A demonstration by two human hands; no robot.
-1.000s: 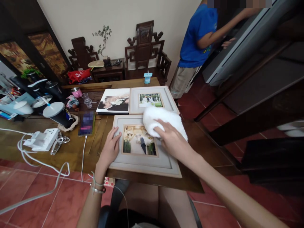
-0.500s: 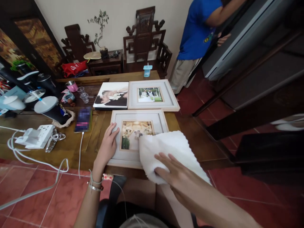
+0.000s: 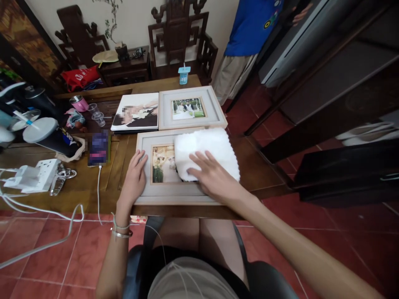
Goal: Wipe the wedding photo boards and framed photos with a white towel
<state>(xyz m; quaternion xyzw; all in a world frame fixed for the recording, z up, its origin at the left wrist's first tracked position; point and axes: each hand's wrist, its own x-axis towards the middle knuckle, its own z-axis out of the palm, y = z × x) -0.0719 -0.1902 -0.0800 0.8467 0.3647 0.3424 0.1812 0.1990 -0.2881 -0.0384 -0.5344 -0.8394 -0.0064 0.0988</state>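
Note:
A pale wooden picture frame [image 3: 174, 198] with a photo inside lies flat near the table's front edge. My left hand [image 3: 134, 176] rests on its left border, fingers stretched out over the edge. On the right half of the frame, a fluffy white cloth [image 3: 218, 145] covers part of the photo. My right hand [image 3: 212, 174] presses the cloth down against the frame and grips it, with its fingers on top. Behind lie a second light frame [image 3: 215, 101] with an outdoor photo and a photo album [image 3: 137, 110] beside it.
A phone [image 3: 99, 149] on a charging cable lies left of my left hand. Farther left are a power strip [image 3: 46, 172], a clear hair clip [image 3: 59, 182] and a lidded black cup [image 3: 50, 137]. A yogurt cup [image 3: 184, 75] stands at the back; a person in blue [image 3: 249, 29] stands beyond.
My right hand has pushed the white cloth farther onto the frame, away from me, covering more of the photo. My left hand stays on the frame's border. The view has tilted down.

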